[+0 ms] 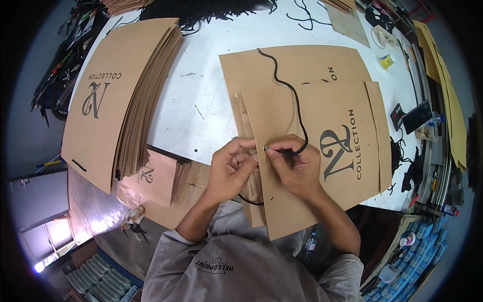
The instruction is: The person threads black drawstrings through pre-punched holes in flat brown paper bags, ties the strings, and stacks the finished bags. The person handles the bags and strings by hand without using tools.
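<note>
A flat brown paper bag (271, 116) with dark printing lies in front of me, its near end jutting past the table edge. My right hand (297, 163) pinches a black cord (299, 103) close to a small hole at the bag's left edge. From there the cord loops up over the bag toward the far left corner of another brown bag (297, 58) underneath. My left hand (232, 168) is closed with its fingertips on the bag's top edge, beside the right fingers. A second stretch of cord shows below the left hand. Nearer me, another hole is visible.
A thick stack of brown bags (105, 95) stands on the white table (193, 118) at left. Black cords (206, 12) are heaped at the far edge. A yellow cup (386, 61) and a phone (417, 117) sit at right. A cat (134, 215) is on the floor.
</note>
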`<state>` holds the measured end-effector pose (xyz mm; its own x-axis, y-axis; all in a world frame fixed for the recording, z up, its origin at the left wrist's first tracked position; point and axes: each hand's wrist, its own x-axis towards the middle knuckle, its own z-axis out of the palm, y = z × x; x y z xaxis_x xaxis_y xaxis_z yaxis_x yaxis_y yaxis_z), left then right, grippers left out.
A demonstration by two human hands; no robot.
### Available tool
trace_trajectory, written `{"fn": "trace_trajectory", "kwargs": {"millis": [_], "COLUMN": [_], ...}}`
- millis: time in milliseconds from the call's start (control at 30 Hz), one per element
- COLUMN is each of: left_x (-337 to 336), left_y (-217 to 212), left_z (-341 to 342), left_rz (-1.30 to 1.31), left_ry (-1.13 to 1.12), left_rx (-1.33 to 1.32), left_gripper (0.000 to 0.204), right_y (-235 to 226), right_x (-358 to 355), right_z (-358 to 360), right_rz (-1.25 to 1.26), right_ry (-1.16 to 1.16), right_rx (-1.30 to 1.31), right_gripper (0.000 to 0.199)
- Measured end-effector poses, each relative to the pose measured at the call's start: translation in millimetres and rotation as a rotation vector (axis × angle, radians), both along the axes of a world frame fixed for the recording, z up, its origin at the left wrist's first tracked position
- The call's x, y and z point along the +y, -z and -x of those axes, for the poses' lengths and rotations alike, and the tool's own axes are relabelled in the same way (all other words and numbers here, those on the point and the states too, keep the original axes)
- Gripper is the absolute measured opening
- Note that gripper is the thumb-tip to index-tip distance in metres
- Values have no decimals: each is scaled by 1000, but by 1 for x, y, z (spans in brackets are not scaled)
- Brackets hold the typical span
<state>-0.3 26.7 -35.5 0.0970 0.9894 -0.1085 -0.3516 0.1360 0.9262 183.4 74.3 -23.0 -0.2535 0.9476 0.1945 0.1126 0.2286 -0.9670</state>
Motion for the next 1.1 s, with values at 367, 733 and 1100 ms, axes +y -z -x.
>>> {"fn": "trace_trajectory", "kwargs": {"millis": [367, 733, 1100], "left_x": [-12, -1, -10], "left_y": [-2, -20, -7], "left_z": [16, 3, 16], "left_rz": [-64, 235, -404], "left_ry": [-168, 27, -270], "left_rx": [232, -145, 783], "left_gripper": [25, 87, 29], "right_y": [0, -27, -8], "right_x": [-3, -34, -8], "right_z": [1, 15, 25], "right_rz": [-43, -302, -136], "right_ry": [6, -331, -166], "right_rx": [-111, 162, -361], "right_gripper": [22, 26, 11]}}
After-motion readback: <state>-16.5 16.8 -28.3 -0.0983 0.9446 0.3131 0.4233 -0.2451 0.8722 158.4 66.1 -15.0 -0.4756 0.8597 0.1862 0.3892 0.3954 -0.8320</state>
